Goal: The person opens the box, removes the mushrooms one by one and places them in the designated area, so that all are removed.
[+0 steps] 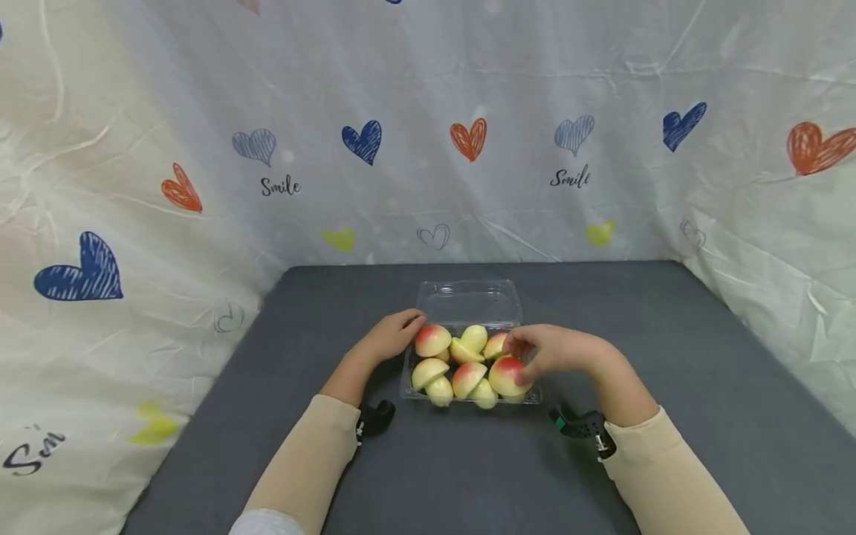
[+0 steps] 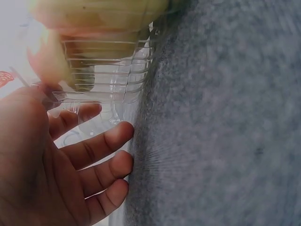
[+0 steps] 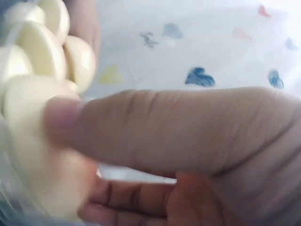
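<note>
Mushroom-shaped pieces point(image 1: 467, 380) with pale yellow stems and caps, some blushed red, fill a clear plastic clamshell box point(image 1: 405, 383). Its transparent lid point(image 1: 470, 303) is flipped back, away from the person. At the box's back left corner rests my left hand point(image 1: 394, 334); in the left wrist view its loosely bent fingers point(image 2: 101, 146) lie beside the ribbed wall, low by the table. My right hand point(image 1: 555, 349) reaches over the right side, thumb and fingers gripping the front right mushroom piece point(image 1: 506, 377). In the right wrist view the thumb point(image 3: 66, 117) presses on its pale surface.
The box stands on a dark grey table point(image 1: 461, 468). Behind and beside the table hangs a white sheet point(image 1: 414, 200) printed with hearts and words. Dark straps with small devices sit on both wrists, close over the tabletop.
</note>
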A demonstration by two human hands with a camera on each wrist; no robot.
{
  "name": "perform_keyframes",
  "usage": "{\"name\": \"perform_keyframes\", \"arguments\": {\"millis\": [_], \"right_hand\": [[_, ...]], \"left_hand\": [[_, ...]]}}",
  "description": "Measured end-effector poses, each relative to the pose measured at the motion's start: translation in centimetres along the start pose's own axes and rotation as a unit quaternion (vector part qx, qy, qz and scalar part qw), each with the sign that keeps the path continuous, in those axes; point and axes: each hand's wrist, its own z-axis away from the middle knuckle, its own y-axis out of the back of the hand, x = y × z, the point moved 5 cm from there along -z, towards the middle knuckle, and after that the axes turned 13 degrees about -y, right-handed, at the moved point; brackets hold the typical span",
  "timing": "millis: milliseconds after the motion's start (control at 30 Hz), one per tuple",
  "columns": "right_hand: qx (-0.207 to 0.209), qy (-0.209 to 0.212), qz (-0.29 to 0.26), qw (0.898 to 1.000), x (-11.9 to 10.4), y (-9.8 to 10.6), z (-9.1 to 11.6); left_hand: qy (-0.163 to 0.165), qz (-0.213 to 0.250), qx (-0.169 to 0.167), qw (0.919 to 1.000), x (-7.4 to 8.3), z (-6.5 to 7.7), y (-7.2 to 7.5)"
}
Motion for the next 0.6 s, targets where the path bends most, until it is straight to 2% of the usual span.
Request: {"name": "perform_keyframes", "arguments": {"millis": [167,267,433,600], "right_hand": [[0.011,0.001,0.059,0.998,-1.1,-1.2,0.0],[0.027,-0.015,0.077,0.997,-1.4,-1.4,0.1],[0.038,-0.045,0.076,0.995,-1.6,-1.3,0.2],[0.036,-0.037,0.080,0.995,-1.6,-1.5,0.3]], "left_hand": [[0.002,-0.003,0.004,1.0000,-0.5,-0.1,-0.2],[0.001,-0.009,0.004,1.0000,-0.4,-0.1,-0.2],[0.000,-0.018,0.001,0.9998,-0.2,-0.2,0.0],[0.000,-0.033,-0.006,0.9994,-0.3,-0.2,-0.1]]}}
